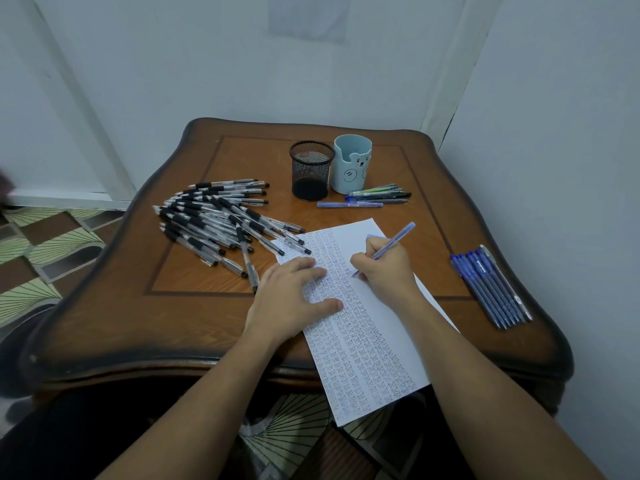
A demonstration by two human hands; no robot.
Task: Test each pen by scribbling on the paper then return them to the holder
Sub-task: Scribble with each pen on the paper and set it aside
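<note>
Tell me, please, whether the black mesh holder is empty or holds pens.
Empty: the black mesh holder shows only its dark bottom, and no pens rise above its rim.

Dim bluish light, wide-angle edge warping

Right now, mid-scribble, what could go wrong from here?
1. The paper overhangs the table's near edge; the left hand presses it down, so lifting that hand may let it slip off.
2. The black-grip pens overlap the paper's far corner; shifting the sheet could scatter them.
</note>
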